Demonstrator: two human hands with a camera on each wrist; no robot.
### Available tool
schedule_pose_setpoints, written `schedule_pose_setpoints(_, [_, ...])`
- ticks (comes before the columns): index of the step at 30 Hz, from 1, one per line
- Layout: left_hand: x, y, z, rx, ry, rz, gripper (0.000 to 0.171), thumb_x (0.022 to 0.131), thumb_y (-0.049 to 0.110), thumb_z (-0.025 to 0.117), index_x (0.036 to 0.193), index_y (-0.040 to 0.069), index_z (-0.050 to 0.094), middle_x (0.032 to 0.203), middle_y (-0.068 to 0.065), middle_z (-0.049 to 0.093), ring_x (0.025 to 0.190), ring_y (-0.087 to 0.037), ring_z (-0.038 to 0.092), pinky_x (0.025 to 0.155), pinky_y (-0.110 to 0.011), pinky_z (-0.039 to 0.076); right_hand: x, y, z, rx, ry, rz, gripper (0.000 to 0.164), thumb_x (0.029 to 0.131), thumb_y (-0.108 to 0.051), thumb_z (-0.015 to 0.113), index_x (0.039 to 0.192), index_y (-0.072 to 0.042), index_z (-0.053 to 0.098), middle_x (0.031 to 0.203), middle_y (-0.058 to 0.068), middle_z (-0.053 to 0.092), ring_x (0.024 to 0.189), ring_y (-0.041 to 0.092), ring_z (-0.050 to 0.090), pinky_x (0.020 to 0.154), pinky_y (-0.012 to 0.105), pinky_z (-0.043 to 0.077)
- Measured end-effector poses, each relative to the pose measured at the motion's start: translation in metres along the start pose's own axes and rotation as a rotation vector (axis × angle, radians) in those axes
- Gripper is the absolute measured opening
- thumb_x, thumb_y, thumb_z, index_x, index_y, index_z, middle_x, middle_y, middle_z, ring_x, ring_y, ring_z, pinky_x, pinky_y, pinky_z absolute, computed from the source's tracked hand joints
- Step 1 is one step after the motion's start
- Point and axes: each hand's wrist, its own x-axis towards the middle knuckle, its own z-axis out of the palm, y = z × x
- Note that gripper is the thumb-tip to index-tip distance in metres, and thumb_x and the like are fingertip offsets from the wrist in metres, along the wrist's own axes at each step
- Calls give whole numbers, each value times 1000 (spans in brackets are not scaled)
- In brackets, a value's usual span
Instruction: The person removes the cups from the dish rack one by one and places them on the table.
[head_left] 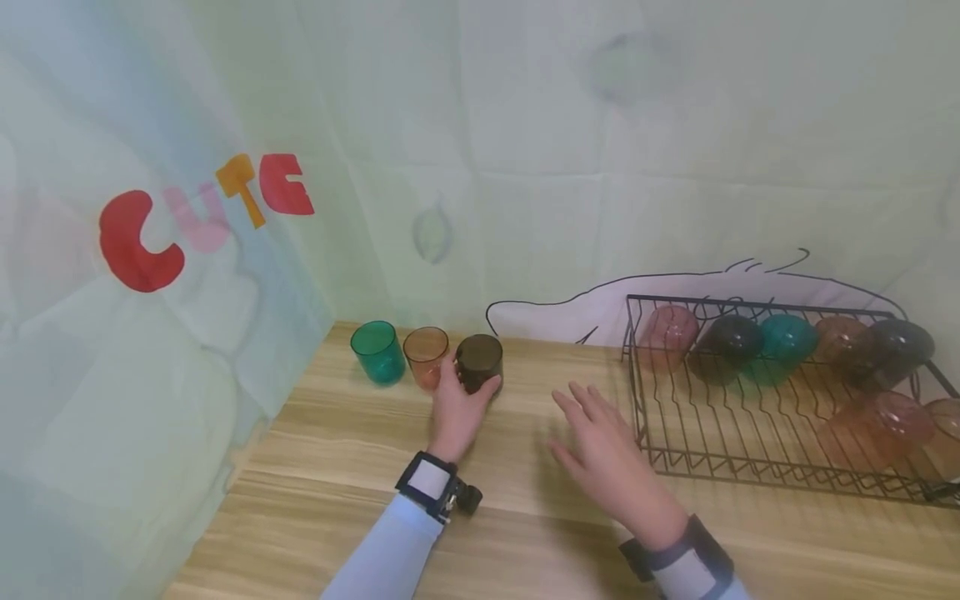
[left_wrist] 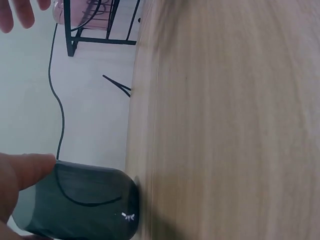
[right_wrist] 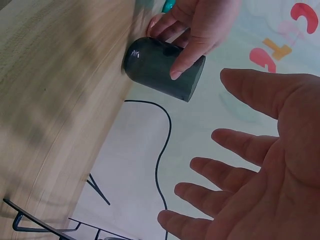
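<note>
My left hand (head_left: 459,412) grips a dark grey cup (head_left: 480,357) by its sides, thumb on the right and fingers on the left. The cup stands upright at the back of the table, and its smooth side (left_wrist: 90,200) fills the lower corner of the left wrist view. Just left of it are an orange-brown cup (head_left: 426,354), partly behind my fingers, and a green cup (head_left: 378,354), both mouth up. Over the table between the dark cup and the rack, my right hand (head_left: 611,454) is held with fingers spread and nothing in it; its palm (right_wrist: 295,165) shows in the right wrist view.
On the right a black wire rack (head_left: 645,433) holds several upturned cups, among them a pink one (head_left: 672,329), a dark one (head_left: 735,337), and a green one (head_left: 789,337). A printed curtain (head_left: 525,208) hangs behind the wooden table (head_left: 300,500).
</note>
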Motion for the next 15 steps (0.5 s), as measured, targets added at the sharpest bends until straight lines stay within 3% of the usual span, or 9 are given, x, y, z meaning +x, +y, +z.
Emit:
schedule_pose_setpoints(8, [-20,19,-6,34,46,101,87,74,34,77,141,9,28,137,-14,45,126,-28,46,105,-47,39,-2,6,-9,-4,34,-17,65,83,-37,68,139,-14,43,150,16,32,137,40,29,109,60,27])
schedule_pose_setpoints(11, [-29,32,-10,69,62,152,87,75,34,76,142,7,27,138,-15,41,126,-30,44,104,-49,39,-1,11,-22,-8,55,-16,65,83,-34,69,139,-14,42,150,17,31,138,40,28,109,62,25])
schedule_pose_setpoints(15, [-42,50,-17,145,69,221,79,80,35,71,142,8,29,146,-19,31,137,-35,29,110,-52,31,0,24,-45,-13,80,-12,65,83,-33,69,139,-11,42,150,19,29,137,42,27,108,64,23])
